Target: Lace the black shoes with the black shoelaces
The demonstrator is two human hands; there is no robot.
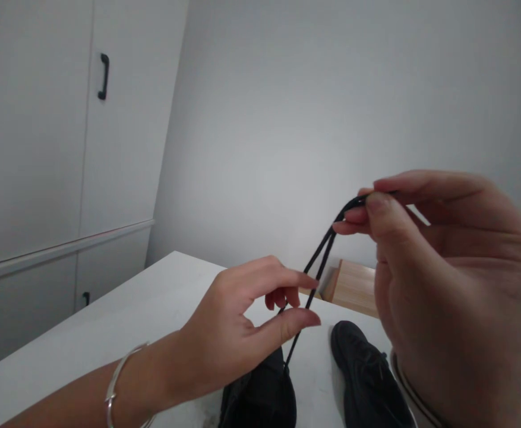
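My right hand (447,285) is raised close to the camera and pinches a loop of black shoelace (320,255) between thumb and fingertips. The lace runs down to a black shoe (260,395) on the white table (122,321). My left hand (242,327), with a silver bangle on the wrist, reaches to the lace lower down; its thumb and forefinger are apart on either side of the strands, with the other fingers curled. A second black shoe (367,380) lies to the right of the first, partly behind my right hand.
White cupboard doors with black handles (104,76) stand at the left. A plain grey wall is behind the table. A light wooden piece (353,285) shows beyond the table's far edge.
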